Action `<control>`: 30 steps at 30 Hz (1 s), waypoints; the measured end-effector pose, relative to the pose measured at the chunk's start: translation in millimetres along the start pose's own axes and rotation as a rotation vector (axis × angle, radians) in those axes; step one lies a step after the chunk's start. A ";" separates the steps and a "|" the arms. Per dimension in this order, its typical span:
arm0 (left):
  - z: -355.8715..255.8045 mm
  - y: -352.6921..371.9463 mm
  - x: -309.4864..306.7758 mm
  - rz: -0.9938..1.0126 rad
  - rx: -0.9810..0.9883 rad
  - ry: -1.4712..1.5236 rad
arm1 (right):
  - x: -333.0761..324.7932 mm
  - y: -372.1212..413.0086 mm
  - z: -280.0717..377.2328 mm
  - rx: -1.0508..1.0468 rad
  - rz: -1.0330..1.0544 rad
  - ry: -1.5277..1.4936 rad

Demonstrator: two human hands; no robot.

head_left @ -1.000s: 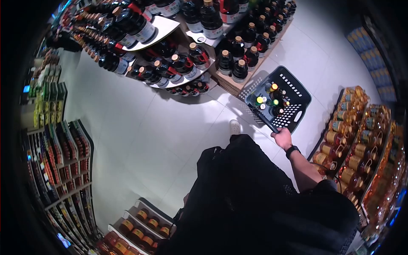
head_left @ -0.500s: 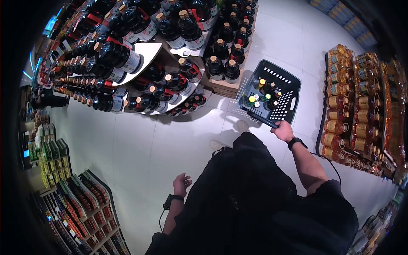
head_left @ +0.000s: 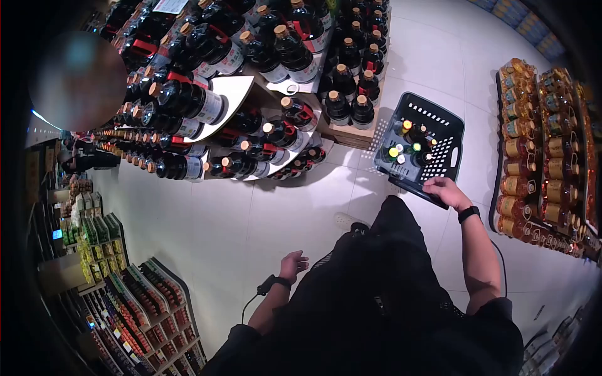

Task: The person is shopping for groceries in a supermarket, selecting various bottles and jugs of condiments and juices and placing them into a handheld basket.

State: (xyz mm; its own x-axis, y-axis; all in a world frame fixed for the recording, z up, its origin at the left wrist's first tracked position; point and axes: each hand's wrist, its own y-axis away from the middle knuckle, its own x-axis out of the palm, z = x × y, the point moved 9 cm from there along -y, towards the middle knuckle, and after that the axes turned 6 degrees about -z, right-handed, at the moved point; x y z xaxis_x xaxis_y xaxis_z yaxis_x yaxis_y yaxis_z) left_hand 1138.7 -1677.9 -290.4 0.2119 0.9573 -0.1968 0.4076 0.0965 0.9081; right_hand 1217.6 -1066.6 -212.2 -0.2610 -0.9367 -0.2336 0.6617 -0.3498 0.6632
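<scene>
One basket (head_left: pixel 449 127) sits at the right hand (head_left: pixel 446 192), at least five bottles (head_left: pixel 407 125) inside; one shoe (head_left: pixel 344 220) shows ahead of the left hand (head_left: pixel 292 267).

Basket (head_left: pixel 448 122): dark grey, slotted walls, open top facing me; dark handle (head_left: pixel 411 185) along the edge nearest the shopper. Bottles (head_left: pixel 417 148) stand clustered inside; visible caps yellow, orange, green, white.
</scene>
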 end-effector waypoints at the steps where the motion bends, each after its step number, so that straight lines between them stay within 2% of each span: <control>1: -2.5 1.4 3.4 -0.003 -0.003 -0.001 | -9.4 -9.3 6.9 -0.026 -0.007 -0.031; 3: -5.3 5.2 10.3 -0.051 -0.015 -0.004 | -39.6 -40.3 14.2 -0.114 -0.130 -0.097; 6: -11.4 20.7 29.9 -0.122 -0.054 -0.022 | -78.0 -110.5 -14.5 -0.032 -0.167 -0.230; 9: -29.9 59.6 74.7 -0.109 -0.029 -0.194 | -99.2 -175.8 -55.1 0.130 -0.244 -0.271; 12: -49.1 79.0 120.2 0.171 0.543 -0.813 | -97.9 -249.2 -135.0 0.361 -0.211 -0.254; 15: -56.4 96.3 151.0 0.015 0.061 -0.522 | -91.6 -297.3 -196.5 0.511 -0.210 -0.210; 16: -62.6 104.4 158.2 -0.043 -0.083 -0.372 | -86.9 -314.9 -220.0 0.509 -0.161 -0.100; 18: -83.1 114.3 185.9 0.055 0.151 -0.449 | -86.4 -342.9 -260.7 0.577 -0.191 0.049; 20: -91.8 115.4 197.0 -0.009 0.037 -0.418 | -83.1 -366.8 -291.9 0.585 -0.197 0.146; 21: -115.3 120.2 221.3 0.040 0.122 -0.591 | -79.3 -380.7 -314.8 0.609 -0.249 0.127; 23: -149.3 124.5 270.2 0.158 0.292 -0.929 | -85.8 -393.6 -320.3 0.695 -0.301 0.155; 25: -135.6 108.3 258.3 0.026 0.107 -0.814 | -75.6 -416.6 -332.2 0.671 -0.211 0.216; 28: -127.0 100.7 259.4 -0.117 -0.061 -0.586 | -70.3 -425.1 -371.6 0.973 -0.343 -0.164; 29: -122.3 98.5 260.3 -0.154 -0.115 -0.485 | -67.3 -432.1 -387.7 1.047 -0.393 -0.165; 30: -117.2 98.6 260.8 -0.190 -0.169 -0.384 | -64.9 -437.4 -397.2 1.033 -0.428 -0.221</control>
State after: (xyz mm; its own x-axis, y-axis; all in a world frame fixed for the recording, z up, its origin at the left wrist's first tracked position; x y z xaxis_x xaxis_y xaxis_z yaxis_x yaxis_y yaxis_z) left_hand 1130.1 -1386.8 -208.9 0.4739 0.7511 -0.4596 0.3271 0.3344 0.8838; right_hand 1224.3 -860.2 -769.5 -0.5120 -0.6844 -0.5191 -0.3803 -0.3612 0.8514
